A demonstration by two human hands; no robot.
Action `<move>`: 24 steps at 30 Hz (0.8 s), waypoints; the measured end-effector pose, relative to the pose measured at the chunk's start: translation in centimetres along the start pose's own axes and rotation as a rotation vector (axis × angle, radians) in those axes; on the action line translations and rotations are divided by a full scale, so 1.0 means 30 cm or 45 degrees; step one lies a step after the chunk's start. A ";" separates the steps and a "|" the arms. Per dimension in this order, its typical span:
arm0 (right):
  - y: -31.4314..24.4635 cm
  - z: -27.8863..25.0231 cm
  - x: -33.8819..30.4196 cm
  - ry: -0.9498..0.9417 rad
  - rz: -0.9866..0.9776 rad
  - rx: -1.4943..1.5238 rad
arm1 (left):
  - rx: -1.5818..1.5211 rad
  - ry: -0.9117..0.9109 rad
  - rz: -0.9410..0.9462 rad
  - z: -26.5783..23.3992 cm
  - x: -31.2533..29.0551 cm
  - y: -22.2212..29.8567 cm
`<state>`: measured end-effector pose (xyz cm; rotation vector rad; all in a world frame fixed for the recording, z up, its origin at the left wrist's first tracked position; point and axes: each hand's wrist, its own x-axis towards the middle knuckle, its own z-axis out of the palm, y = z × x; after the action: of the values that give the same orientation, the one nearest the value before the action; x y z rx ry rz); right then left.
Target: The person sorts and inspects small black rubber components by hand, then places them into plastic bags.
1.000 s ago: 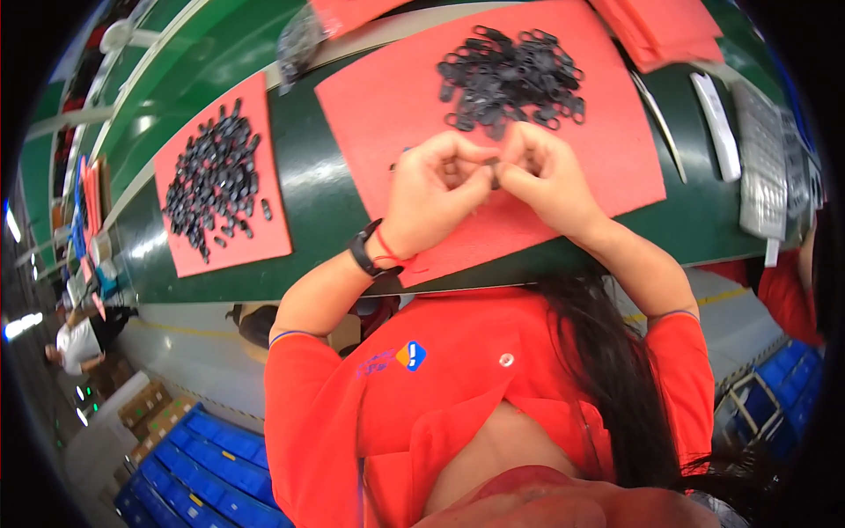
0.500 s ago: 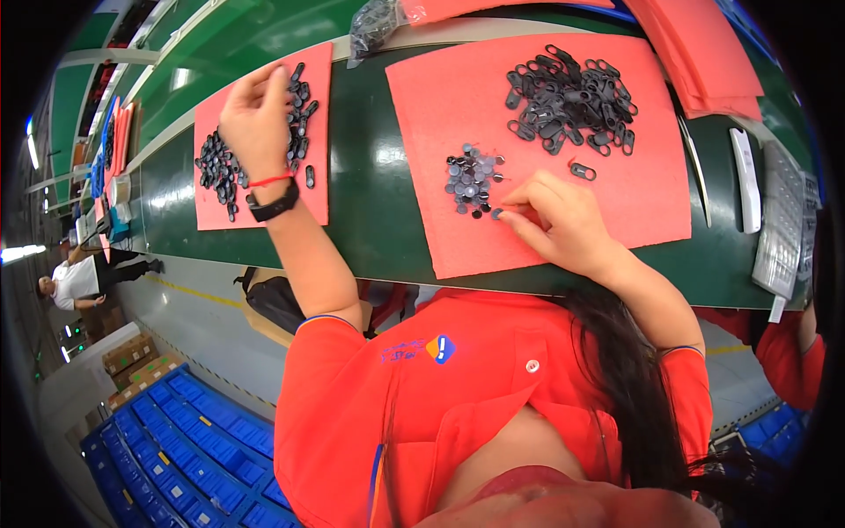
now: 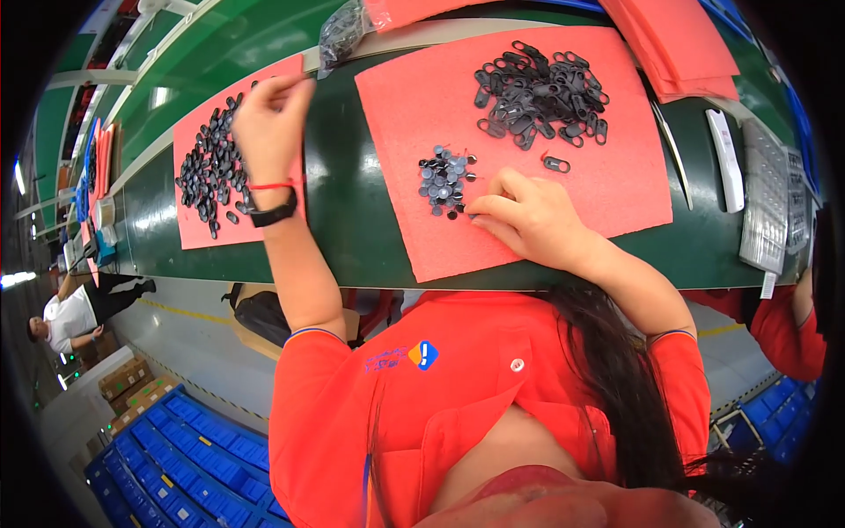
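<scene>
red short-sleeved shirt [image 3: 334, 431], white button [image 3: 517, 365], black wristband [image 3: 275, 211], red cord [image 3: 271, 186]

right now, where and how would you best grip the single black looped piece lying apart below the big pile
Probably by its two long edges, with the right hand coming from the near side. The looped piece lies flat on the pink mat, lengthwise roughly left to right, apart from the pile, leaving both edges free.

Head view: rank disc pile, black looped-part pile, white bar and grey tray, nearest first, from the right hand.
1. Disc pile: just left of the right hand.
2. Black looped-part pile: ahead, on the same red mat.
3. White bar: right, past that mat.
4. Grey tray: farther right.
</scene>
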<state>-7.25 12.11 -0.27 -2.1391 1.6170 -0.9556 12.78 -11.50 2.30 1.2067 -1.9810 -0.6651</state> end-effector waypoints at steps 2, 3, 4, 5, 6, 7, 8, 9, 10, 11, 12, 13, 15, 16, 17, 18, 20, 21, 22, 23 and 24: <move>0.009 0.003 0.000 0.004 0.001 0.019 | -0.329 -0.269 0.115 0.115 -0.053 0.072; 0.013 0.007 0.000 0.025 0.009 0.060 | -0.440 -0.351 0.200 0.165 -0.090 0.118; 0.014 0.007 -0.001 0.047 0.019 0.099 | -0.377 -0.473 0.262 0.193 -0.118 0.171; 0.013 0.003 -0.001 0.050 0.023 0.092 | -0.365 -0.564 0.256 0.219 -0.144 0.204; 0.011 -0.004 0.001 0.048 0.057 0.184 | -0.359 -0.611 0.300 0.233 -0.166 0.246; 0.008 -0.008 0.003 0.046 0.089 0.280 | -0.380 -0.624 0.329 0.260 -0.178 0.250; 0.006 -0.013 0.006 0.049 0.091 0.279 | -0.401 -0.637 0.357 0.275 -0.186 0.257; 0.003 -0.020 0.008 0.030 0.170 0.384 | -0.323 -0.635 0.459 0.276 -0.189 0.265; 0.000 -0.027 0.008 0.014 0.254 0.487 | -0.325 -0.642 0.463 0.281 -0.190 0.265; -0.003 -0.032 0.010 0.019 0.260 0.486 | -0.282 -0.649 0.531 0.289 -0.193 0.260; -0.006 -0.035 0.013 0.067 0.272 0.547 | -0.237 -0.654 0.598 0.296 -0.196 0.253; -0.006 -0.036 0.014 0.113 0.284 0.608 | -0.219 -0.621 0.646 0.303 -0.194 0.244; 0.001 -0.036 0.009 0.123 0.305 0.657 | -0.260 -0.637 0.569 0.306 -0.204 0.247; 0.006 -0.035 0.008 0.127 0.319 0.708 | -0.296 -0.646 0.488 0.304 -0.209 0.250; 0.013 -0.039 0.009 0.127 0.320 0.711 | -0.295 -0.648 0.487 0.300 -0.211 0.252; 0.020 -0.047 0.011 0.105 0.382 0.724 | -0.318 -0.644 0.428 0.297 -0.211 0.254; 0.025 -0.051 0.006 0.092 0.443 0.729 | -0.343 -0.642 0.381 0.288 -0.215 0.261; 0.026 -0.048 0.002 0.102 0.570 0.917 | -0.338 -0.653 0.383 0.281 -0.215 0.260; 0.028 -0.046 0.001 0.111 0.700 1.106 | -0.333 -0.667 0.382 0.277 -0.212 0.258; 0.026 -0.050 0.004 0.114 0.702 1.107 | -0.333 -0.671 0.383 0.277 -0.210 0.254; 0.022 -0.060 0.009 0.142 0.747 1.196 | -0.440 -0.687 0.332 0.279 -0.210 0.247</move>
<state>-8.89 11.92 0.74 -0.9397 1.3046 -1.2730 4.18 -2.12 0.63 0.5820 -2.2715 -1.2292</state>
